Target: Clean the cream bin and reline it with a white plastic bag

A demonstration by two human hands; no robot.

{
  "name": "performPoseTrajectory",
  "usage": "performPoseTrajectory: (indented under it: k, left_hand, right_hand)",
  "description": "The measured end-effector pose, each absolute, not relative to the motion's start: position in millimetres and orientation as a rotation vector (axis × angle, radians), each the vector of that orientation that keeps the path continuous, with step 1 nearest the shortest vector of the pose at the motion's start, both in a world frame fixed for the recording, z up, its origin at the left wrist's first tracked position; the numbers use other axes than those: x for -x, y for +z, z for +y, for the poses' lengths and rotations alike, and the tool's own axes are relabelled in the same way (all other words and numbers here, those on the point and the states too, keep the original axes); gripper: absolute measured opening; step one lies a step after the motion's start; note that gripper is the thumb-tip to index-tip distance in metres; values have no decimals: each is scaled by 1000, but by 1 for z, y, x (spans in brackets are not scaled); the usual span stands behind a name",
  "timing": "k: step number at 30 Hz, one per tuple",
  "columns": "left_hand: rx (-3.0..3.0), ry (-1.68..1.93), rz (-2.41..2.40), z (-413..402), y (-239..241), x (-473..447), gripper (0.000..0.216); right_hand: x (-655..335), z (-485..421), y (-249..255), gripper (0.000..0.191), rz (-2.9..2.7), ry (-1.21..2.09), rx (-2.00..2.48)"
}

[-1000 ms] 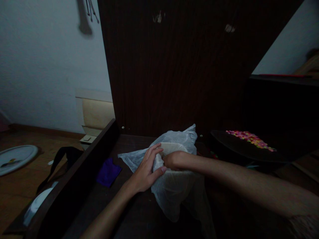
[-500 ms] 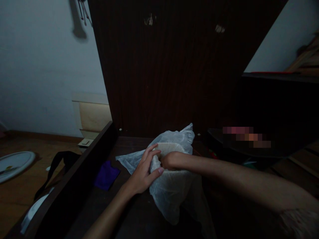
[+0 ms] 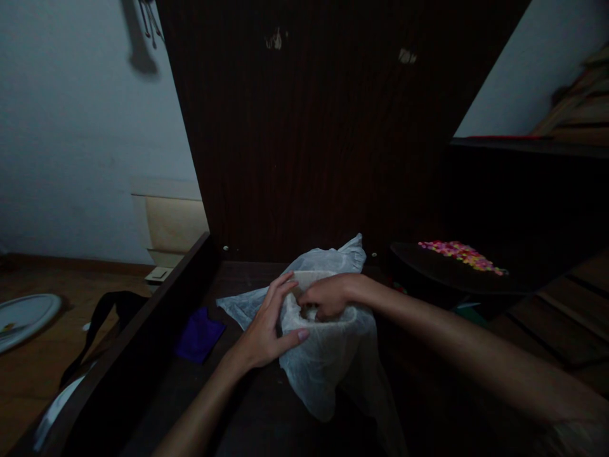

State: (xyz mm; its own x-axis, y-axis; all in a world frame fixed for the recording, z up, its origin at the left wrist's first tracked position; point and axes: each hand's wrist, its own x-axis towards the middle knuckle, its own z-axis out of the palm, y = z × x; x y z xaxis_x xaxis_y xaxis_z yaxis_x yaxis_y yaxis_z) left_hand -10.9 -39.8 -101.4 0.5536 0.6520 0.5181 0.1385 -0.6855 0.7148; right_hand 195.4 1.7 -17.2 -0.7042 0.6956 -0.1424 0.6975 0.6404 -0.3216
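A small container point(image 3: 321, 336) stands on the dark surface, lined with a thin whitish bag that is folded out over its rim and drapes down the sides. My left hand point(image 3: 269, 327) is closed around its left side, thumb in front and fingers at the rim. From the right, my right hand point(image 3: 330, 297) reaches into the opening with bent fingers. The fingertips are down inside, and whatever they pinch is hidden. To the left of the container lies a crumpled purple piece point(image 3: 200, 336), cloth or paper.
A tall dark wooden panel point(image 3: 304, 139) rises behind the container, and a raised dark edge point(image 3: 157, 311) runs along the left. On a dark shelf at the right lies a patch of small pink and yellow bits point(image 3: 461, 255). A white oval lid or plate point(image 3: 28, 317) is on the floor.
My right hand has risen a little inside the container, so more of its fingers show. My left hand keeps its place at the rim. The view has shifted slightly.
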Motion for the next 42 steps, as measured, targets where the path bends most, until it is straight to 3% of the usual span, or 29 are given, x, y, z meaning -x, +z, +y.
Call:
performPoseTrajectory:
  k: [3, 6, 8, 14, 19, 23, 35, 42]
  left_hand:
    - [-2135, 1089, 618, -40, -100, 15, 84]
    - [-2044, 1085, 642, -41, -99, 17, 91]
    - [-2001, 1075, 665, -43, -99, 18, 94]
    - [-2023, 1103, 807, -52, -102, 22, 88]
    - [-2073, 1058, 998, -53, -102, 29, 43]
    - [-2126, 1033, 954, -51, -92, 34, 18]
    - [-1948, 1054, 981, -47, -67, 40, 23]
    - [-1568, 1419, 893, -37, -42, 25, 24]
  right_hand:
    - [-227, -17, 15, 25, 2904, -704, -1094]
    - [-260, -36, 23, 30, 3142, -685, -1473]
    - [-280, -47, 11, 37, 3203, -718, -1787]
    - [-309, -70, -47, 66, 2773, -1391, -2191]
    - [-309, -78, -60, 45, 2626, -1655, -1996]
    - [-309, -79, -53, 40, 2634, -1723, -2020]
    - [-306, -76, -40, 28, 2687, -2017, -2171]
    - [-293, -58, -10, 30, 2864, -2265, -2383]
